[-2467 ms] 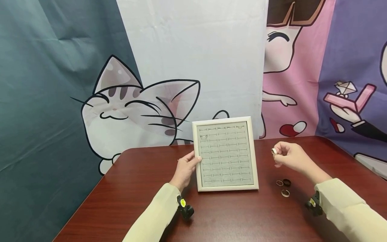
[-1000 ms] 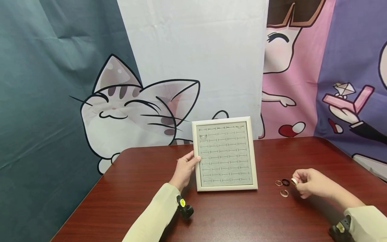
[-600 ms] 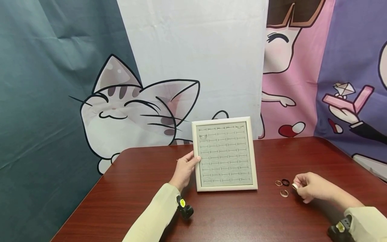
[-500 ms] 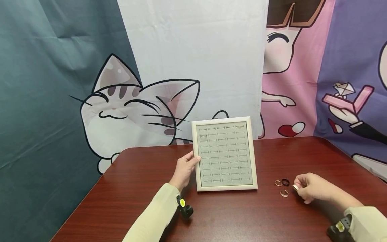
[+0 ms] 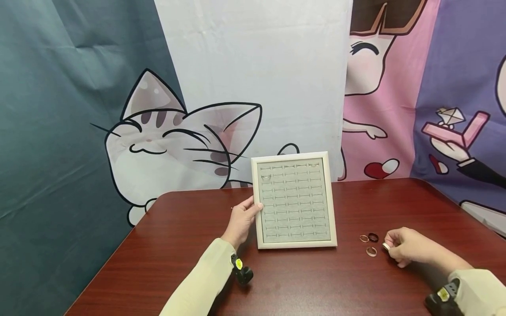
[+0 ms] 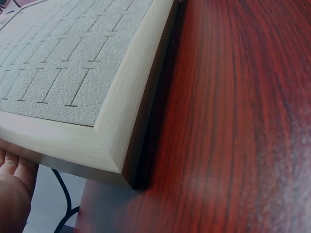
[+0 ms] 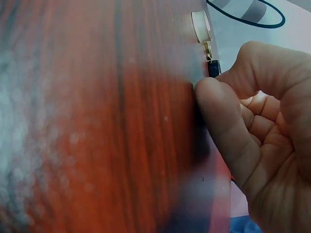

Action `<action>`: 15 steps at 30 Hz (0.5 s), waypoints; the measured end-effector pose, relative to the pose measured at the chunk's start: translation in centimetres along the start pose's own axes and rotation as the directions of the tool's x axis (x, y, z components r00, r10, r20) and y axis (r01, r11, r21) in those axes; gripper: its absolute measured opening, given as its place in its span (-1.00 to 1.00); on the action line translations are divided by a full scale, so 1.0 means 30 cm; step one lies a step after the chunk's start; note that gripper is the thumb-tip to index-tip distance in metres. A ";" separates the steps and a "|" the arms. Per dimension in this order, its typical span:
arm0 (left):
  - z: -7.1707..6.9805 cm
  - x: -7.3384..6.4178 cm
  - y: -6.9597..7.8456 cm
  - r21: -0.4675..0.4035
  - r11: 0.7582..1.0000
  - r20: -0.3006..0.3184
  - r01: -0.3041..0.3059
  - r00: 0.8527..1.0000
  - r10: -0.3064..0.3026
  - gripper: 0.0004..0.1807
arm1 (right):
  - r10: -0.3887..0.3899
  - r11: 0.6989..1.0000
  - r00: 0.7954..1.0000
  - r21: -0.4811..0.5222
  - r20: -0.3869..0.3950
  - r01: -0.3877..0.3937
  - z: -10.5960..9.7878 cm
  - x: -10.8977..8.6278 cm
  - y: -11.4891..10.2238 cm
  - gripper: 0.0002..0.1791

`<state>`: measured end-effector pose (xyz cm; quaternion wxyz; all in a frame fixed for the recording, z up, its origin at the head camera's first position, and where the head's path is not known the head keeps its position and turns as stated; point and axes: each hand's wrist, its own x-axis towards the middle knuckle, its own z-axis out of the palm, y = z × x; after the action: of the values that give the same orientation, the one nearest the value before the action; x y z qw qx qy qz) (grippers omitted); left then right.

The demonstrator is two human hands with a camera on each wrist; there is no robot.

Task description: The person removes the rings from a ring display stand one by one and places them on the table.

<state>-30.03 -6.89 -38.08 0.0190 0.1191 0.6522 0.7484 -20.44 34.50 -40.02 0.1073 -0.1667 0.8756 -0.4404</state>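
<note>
My left hand (image 5: 239,221) grips the left edge of a white-framed ring display board (image 5: 334,210), thumb in front and fingers behind. The board stands on the table, leaning back. One ring (image 5: 266,177) sits in a slot at its upper left, another (image 5: 313,165) at its upper right. My right hand (image 5: 409,246) is low over the table and pinches a pale ring (image 5: 385,247) between thumb and forefinger; the fingers hide that ring in the right wrist view. Just left of this hand lie a black ring (image 5: 373,237), a thin gold ring (image 5: 364,238) and a silvery ring (image 5: 371,252).
The reddish-brown wooden table (image 5: 174,254) extends in front of a cartoon-printed cloth backdrop (image 5: 300,79). A dark cable (image 6: 63,194) shows past the table edge in the left wrist view. Each wrist wears a small black camera (image 5: 243,273).
Over the earlier frames my right hand came down from beside the board to the loose rings, carrying the pale ring. In the last half second it barely shifts. Left hand and board stay put.
</note>
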 end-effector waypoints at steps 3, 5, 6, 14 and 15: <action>0.002 0.000 0.004 -0.005 1.000 -0.004 0.004 1.000 -0.004 -0.52 | 0.010 1.000 1.000 -0.018 -0.013 -0.011 -0.003 -0.001 -0.002 -0.87; 0.003 0.001 0.006 -0.009 1.000 -0.008 0.005 1.000 -0.005 -0.53 | 0.019 0.999 1.000 -0.027 -0.023 -0.019 -0.005 -0.001 -0.003 -0.86; 0.004 0.001 0.006 -0.009 1.000 -0.009 0.005 1.000 -0.005 -0.53 | 0.020 0.999 0.999 -0.029 -0.025 -0.021 -0.006 0.000 -0.004 -0.86; 0.004 0.000 0.000 -0.008 1.000 -0.011 0.005 1.000 -0.005 -0.51 | 0.024 0.999 1.000 -0.035 -0.017 -0.025 0.004 -0.003 -0.010 -0.89; 0.004 0.000 0.000 -0.006 1.000 -0.011 0.003 1.000 -0.003 -0.51 | 0.025 0.999 1.000 -0.035 -0.017 -0.025 0.005 -0.004 -0.009 -0.89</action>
<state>-30.00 -6.77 -38.07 0.0169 0.1141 0.6503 0.7509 -20.23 34.29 -39.90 0.1026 -0.1540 0.8861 -0.4250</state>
